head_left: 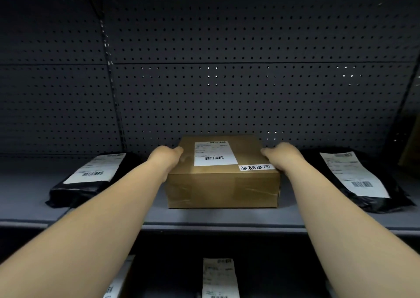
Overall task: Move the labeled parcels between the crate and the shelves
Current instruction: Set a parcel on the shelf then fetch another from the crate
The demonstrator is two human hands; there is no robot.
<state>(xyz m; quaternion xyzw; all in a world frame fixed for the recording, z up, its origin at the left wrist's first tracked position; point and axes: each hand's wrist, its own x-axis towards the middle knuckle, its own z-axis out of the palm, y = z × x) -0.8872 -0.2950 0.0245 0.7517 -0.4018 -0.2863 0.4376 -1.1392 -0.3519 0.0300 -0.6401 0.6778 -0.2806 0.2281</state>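
Observation:
A brown cardboard parcel (223,185) sits on the grey shelf (222,218) in front of me. It carries a white shipping label and a small handwritten sticker near its front right edge. My left hand (167,155) grips the parcel's left side, thumb on the top edge. My right hand (280,155) grips its right side, the thumb lying along the top edge. The fingers of both hands are hidden behind the box's sides. The box's bottom rests on the shelf.
A black poly bag with a white label (91,179) lies left of the box, another black poly bag (361,182) to its right. A perforated back panel (250,93) closes the shelf. On the lower shelf lies another labelled parcel (219,277).

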